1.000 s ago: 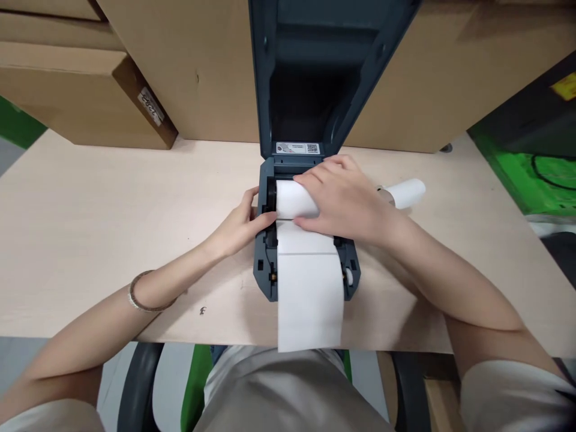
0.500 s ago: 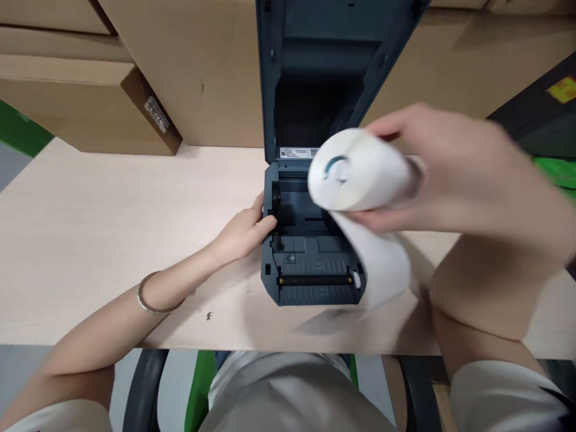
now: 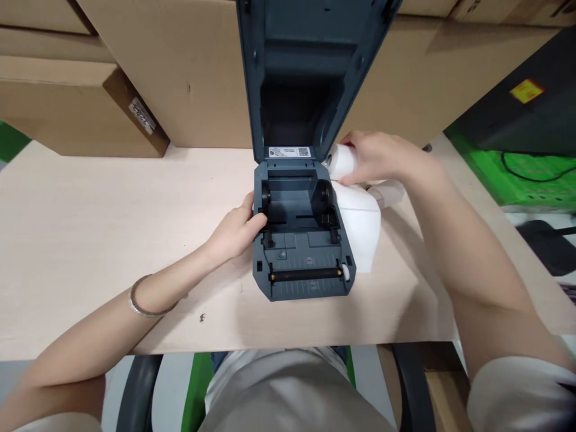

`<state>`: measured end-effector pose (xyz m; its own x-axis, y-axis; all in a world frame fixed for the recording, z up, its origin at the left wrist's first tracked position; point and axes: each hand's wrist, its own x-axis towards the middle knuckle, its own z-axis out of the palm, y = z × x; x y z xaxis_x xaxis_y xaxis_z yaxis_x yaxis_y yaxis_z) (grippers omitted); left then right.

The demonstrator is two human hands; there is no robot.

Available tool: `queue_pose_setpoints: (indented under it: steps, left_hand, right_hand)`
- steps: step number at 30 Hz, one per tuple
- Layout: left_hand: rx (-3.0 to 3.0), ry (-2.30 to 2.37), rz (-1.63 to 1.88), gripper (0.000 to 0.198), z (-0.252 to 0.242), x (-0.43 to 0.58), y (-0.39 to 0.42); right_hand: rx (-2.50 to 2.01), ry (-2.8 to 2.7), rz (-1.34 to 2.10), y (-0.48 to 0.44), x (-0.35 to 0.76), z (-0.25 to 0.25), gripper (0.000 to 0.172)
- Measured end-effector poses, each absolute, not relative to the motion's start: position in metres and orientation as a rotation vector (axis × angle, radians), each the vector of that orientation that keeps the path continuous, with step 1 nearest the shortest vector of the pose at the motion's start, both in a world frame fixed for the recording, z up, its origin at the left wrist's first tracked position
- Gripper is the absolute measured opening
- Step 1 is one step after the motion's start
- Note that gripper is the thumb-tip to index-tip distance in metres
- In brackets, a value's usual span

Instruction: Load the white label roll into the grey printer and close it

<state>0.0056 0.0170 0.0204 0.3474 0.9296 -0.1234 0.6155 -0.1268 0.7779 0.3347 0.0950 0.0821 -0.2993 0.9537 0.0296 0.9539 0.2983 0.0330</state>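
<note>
A dark grey label printer (image 3: 306,288) stands on the table with its lid (image 3: 310,60) raised and its roll bay bare. My left hand (image 3: 240,231) grips the printer's left side, thumb over the rim. To the right of the printer, my right hand (image 3: 373,157) is closed around a white label roll (image 3: 342,162). A loose strip of labels (image 3: 360,225) trails from that roll along the printer's right side onto the tabletop. Just beside the strip lies another white roll (image 3: 390,194), under my right wrist.
Cardboard boxes (image 3: 202,72) line the back of the light wooden table (image 3: 135,240), with a smaller carton (image 3: 81,108) at the left. At the right stand a black box (image 3: 517,132) with a yellow sticker and a green surface (image 3: 535,180) carrying a black cable.
My right hand has carried the label roll from above the printer's bay to the tabletop at its right. The left hand keeps its grip on the printer. The view has shifted slightly right.
</note>
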Motion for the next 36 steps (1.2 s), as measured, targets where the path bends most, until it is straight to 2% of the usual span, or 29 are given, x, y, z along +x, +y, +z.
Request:
queue_pose_setpoints:
  steps: [7,11,14,17,21,23,25,30,33,36]
  left_hand:
    - [1.845,1.336,0.530,0.068,0.018,0.002,0.018]
    - [1.819,1.351,0.496,0.072,0.021,0.003,0.017]
    - [1.786,1.360,0.481,0.074,0.023,0.004,0.016]
    - [1.768,1.330,0.515,0.074,0.023,0.005,0.015]
    - [1.749,1.348,0.512,0.072,0.024,0.006,0.015]
    - [1.745,1.365,0.505,0.071,0.025,0.007,0.014]
    - [1.745,1.371,0.507,0.072,0.027,0.007,0.014]
    - [1.737,1.377,0.495,0.072,0.026,0.008,0.014]
    - [1.737,1.370,0.511,0.075,0.024,0.008,0.014]
    - [1.735,1.340,0.531,0.076,0.021,0.007,0.015]
  right_hand:
    - [-1.862,-2.623,0.074,0.093,0.324,0.059,0.076]
    - [-1.678,-2.247,0.310,0.078,0.367,0.053,0.090]
    - [-1.747,-1.870,0.431,0.070,0.419,0.050,0.071]
    - [-1.891,-1.819,0.747,0.066,0.456,0.046,0.059]
    - [-1.879,-1.863,1.038,0.058,0.462,0.035,0.067]
    - [-1.881,-1.902,1.059,0.055,0.454,0.031,0.071]
    - [-1.910,-1.955,1.029,0.053,0.444,0.030,0.068]
    - [-1.995,-2.037,0.709,0.043,0.429,0.055,0.039]
    - [-1.933,-1.990,0.553,0.031,0.420,0.092,0.042]
    - [-1.697,-1.987,0.580,0.021,0.397,0.129,0.050]
